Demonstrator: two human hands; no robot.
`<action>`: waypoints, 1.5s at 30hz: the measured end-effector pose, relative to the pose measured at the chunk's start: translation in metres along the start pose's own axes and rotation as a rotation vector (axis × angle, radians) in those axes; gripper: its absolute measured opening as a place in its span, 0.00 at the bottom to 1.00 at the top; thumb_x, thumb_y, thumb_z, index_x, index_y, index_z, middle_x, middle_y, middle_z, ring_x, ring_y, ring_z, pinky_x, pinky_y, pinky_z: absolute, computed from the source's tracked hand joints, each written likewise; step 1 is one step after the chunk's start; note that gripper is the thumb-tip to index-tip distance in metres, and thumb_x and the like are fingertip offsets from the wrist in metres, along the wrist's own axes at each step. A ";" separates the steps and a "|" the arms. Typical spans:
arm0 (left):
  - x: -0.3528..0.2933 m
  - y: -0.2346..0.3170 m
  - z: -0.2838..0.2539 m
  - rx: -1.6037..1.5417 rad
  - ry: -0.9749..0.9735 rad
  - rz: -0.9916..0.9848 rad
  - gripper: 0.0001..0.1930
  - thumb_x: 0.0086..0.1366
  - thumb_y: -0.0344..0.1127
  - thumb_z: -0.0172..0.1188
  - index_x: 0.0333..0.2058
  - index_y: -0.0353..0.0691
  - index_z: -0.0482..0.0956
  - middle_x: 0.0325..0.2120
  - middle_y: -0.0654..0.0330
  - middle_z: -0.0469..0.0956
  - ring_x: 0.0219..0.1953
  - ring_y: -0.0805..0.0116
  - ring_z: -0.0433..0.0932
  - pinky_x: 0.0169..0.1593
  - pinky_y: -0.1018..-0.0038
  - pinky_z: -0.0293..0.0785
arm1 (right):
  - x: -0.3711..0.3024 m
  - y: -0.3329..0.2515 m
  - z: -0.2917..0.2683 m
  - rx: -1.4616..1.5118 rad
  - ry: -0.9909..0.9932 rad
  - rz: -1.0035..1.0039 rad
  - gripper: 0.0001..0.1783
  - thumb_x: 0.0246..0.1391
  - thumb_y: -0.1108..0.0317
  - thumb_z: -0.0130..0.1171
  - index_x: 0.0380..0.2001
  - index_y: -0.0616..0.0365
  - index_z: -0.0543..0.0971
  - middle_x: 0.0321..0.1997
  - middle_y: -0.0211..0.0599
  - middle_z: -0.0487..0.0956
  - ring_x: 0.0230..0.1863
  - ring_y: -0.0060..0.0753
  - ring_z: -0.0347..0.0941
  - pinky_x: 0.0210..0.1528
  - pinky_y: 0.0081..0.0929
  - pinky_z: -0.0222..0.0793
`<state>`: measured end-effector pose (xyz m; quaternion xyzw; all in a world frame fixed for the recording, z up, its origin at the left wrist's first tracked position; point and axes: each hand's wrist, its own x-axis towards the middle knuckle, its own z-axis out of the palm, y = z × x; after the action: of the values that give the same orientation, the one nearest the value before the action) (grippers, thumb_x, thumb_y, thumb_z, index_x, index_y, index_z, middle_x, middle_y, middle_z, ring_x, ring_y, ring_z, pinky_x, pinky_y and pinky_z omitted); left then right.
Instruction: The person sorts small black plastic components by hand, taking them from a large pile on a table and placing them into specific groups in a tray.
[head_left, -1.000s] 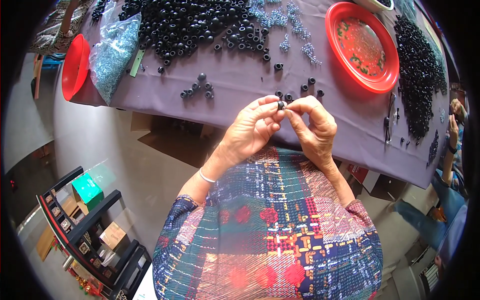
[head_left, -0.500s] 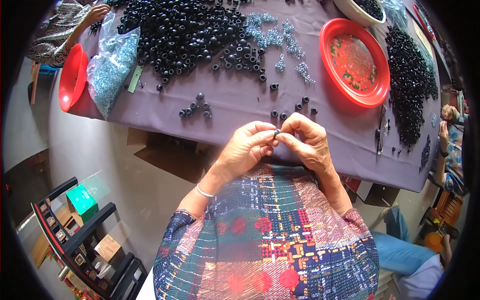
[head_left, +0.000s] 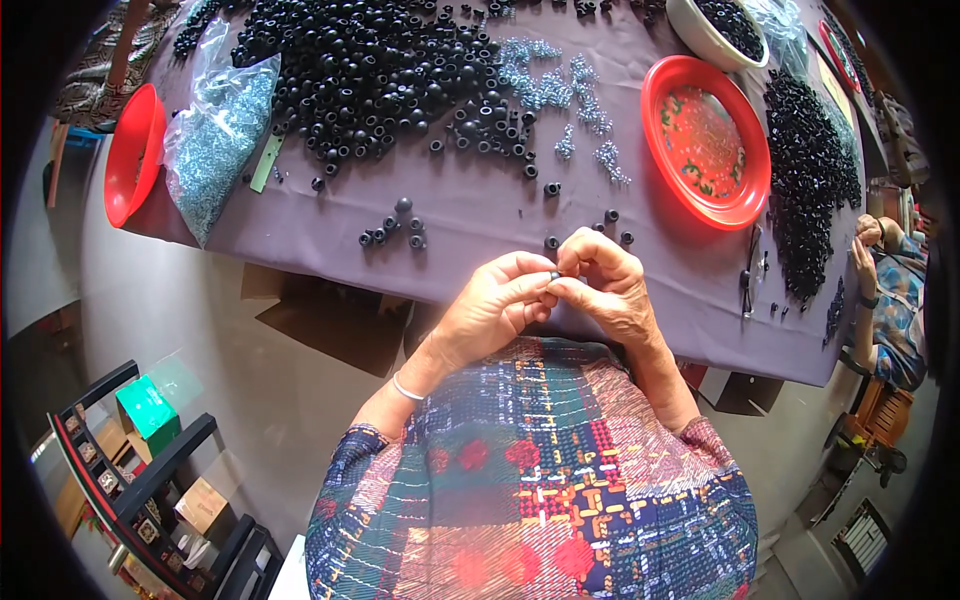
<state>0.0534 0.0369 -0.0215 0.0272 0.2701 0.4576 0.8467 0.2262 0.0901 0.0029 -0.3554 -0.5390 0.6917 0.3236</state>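
Over the table's front edge, my two hands meet at the fingertips around a small dark, round piece [head_left: 555,276], mostly hidden by the fingers. My left hand [head_left: 485,305] pinches it from one side, thumb against forefinger. From the other side my right hand [head_left: 612,290] closes thumb and forefinger on it. A few loose black, round hollow pieces [head_left: 612,216] lie just beyond the right hand. Farther left sits a small cluster of similar black pieces [head_left: 404,204]. A large heap of them [head_left: 360,85] covers the back of the table, beside scattered small clear, bluish pieces [head_left: 545,90].
A red plate [head_left: 655,140] stands at the right, near a white bowl [head_left: 690,38] and a pile of tiny black parts [head_left: 808,190]. At the left are a clear bag [head_left: 222,140] of bluish pieces, a red bowl [head_left: 122,165] and a green strip [head_left: 267,163]. Another person [head_left: 895,310] sits far right.
Both hands keep their pinch, with the fingers shifting slightly around the dark piece. Table items sit a little lower in the picture. The hand at upper left and the jeans-clad legs at lower right have left view.
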 end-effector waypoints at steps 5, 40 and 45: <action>-0.005 0.006 -0.002 -0.043 -0.025 0.001 0.13 0.63 0.29 0.57 0.46 0.35 0.72 0.36 0.59 0.76 0.35 0.73 0.75 0.38 0.78 0.74 | 0.021 -0.024 -0.008 -0.432 -0.208 -0.152 0.08 0.46 0.76 0.63 0.29 0.60 0.74 0.30 0.28 0.70 0.32 0.19 0.65 0.35 0.18 0.61; -0.002 0.011 -0.006 -0.181 0.025 0.114 0.13 0.61 0.26 0.57 0.45 0.37 0.72 0.39 0.57 0.75 0.33 0.76 0.73 0.34 0.82 0.74 | 0.021 -0.015 -0.005 -0.691 0.231 -0.263 0.09 0.46 0.80 0.61 0.33 0.59 0.79 0.30 0.30 0.75 0.29 0.17 0.71 0.31 0.15 0.67; 0.001 0.011 0.004 -0.130 0.037 0.134 0.11 0.62 0.28 0.57 0.43 0.36 0.72 0.36 0.58 0.77 0.35 0.74 0.75 0.37 0.79 0.74 | 0.011 -0.016 0.004 -0.618 0.217 -0.228 0.08 0.47 0.81 0.60 0.33 0.61 0.77 0.28 0.28 0.75 0.29 0.15 0.71 0.31 0.14 0.66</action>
<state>0.0470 0.0450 -0.0149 -0.0183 0.2532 0.5302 0.8090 0.2178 0.1003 0.0177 -0.4455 -0.7217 0.4133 0.3315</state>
